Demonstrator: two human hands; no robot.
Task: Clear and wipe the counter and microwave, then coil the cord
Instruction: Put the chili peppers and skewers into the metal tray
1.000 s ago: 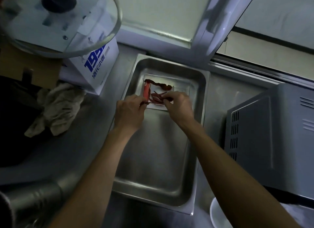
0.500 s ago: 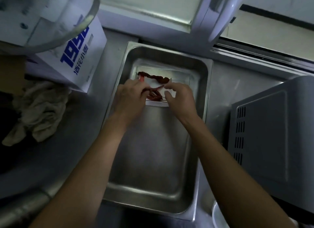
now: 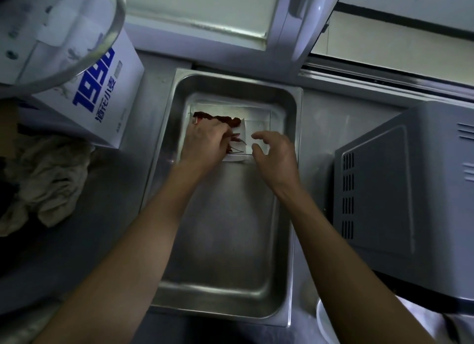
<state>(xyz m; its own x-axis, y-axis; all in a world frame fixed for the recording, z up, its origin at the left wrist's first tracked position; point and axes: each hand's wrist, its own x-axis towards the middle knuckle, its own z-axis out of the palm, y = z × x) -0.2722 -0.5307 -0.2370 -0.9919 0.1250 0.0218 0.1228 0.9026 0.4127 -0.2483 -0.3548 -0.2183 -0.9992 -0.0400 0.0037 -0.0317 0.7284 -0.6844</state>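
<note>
Counter (image 3: 123, 189): one stainless steel surface carrying everything; the view has slid so the items sit lower and more to the right than half a second ago.
Microwave (image 3: 410, 197): one, grey, at the counter's right edge, vented side facing the pan; it has not moved on the counter.
Steel pan (image 3: 295, 164): one deep rectangular pan at the counter's middle, its far end near the back edge; same place as before.
Carton (image 3: 102, 97): one white box with blue print at the back left corner, partly under one glass lid (image 3: 112, 33).
Rag (image 3: 48, 179): one crumpled cloth at the left edge, just in front of the carton.
White tray (image 3: 256, 123): one, at the pan's far end.
Dried chillies (image 3: 225, 119): a few red pieces on the tray; exact count unclear.
Left hand (image 3: 205, 143): fingers pressed together, pinching chillies on the tray's left part, as before.
Right hand (image 3: 275, 154): half a second ago it was down on the chillies beside the left; now it has drawn right, fingers spread and curled, holding nothing, over the tray's near right corner.
</note>
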